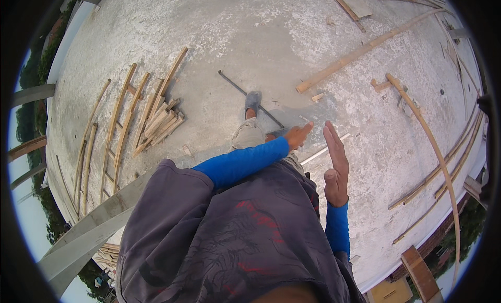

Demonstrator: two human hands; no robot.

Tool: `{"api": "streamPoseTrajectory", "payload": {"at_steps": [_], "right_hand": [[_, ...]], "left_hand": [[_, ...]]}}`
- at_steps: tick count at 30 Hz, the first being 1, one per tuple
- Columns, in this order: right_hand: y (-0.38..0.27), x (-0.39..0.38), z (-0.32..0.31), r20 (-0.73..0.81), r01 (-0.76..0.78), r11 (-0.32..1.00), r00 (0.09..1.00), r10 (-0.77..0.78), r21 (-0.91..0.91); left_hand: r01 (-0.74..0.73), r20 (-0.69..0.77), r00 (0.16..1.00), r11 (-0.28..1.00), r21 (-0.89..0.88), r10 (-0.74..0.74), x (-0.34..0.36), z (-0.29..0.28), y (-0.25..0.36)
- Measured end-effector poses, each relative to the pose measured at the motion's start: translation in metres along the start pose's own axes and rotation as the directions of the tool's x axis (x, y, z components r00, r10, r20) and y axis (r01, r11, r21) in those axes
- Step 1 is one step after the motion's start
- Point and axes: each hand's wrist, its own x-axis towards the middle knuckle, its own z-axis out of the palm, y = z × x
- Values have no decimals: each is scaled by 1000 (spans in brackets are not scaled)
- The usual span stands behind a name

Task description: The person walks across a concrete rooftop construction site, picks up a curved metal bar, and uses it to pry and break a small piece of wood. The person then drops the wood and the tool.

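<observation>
My left hand [298, 136] reaches across my body in a blue sleeve, its fingers stretched toward the right. Nothing shows in it. Close by on the right, my right hand [337, 164] is raised with a flat palm and straight fingers, holding nothing. The two hands are apart. Below them, a thin white rod [319, 152] lies on the concrete floor [209, 47], partly hidden by my right hand. My foot in a grey shoe [253, 100] rests at a dark metal bar [233, 82] on the floor. My other foot is mostly covered by my left arm.
To the left lie several long wooden strips [121, 112] and a pile of short wood pieces [163, 124]. A thick bamboo pole [360, 52] stretches across the far right. A curved pole [425, 126] lies nearer on the right. Concrete beams [99, 227] stand at the left.
</observation>
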Motion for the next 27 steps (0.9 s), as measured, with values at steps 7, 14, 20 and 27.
{"api": "streamPoseTrajectory", "payload": {"at_steps": [7, 14, 20, 27], "right_hand": [[106, -26, 52, 39, 38, 942, 999, -26, -333], [304, -172, 13, -339, -818, 474, 367, 866, 327], [392, -360, -8, -456, -997, -53, -22, 890, -56], [339, -305, 67, -84, -929, 276, 305, 949, -247]], "left_hand": [[131, 257, 958, 601, -788, 128, -65, 31, 29], [-148, -6, 980, 709, -690, 199, -110, -67, 39], [-307, -529, 835, 667, -679, -154, -122, -165, -12], [-174, -478, 850, 737, -654, -223, -101, -183, -45]]}}
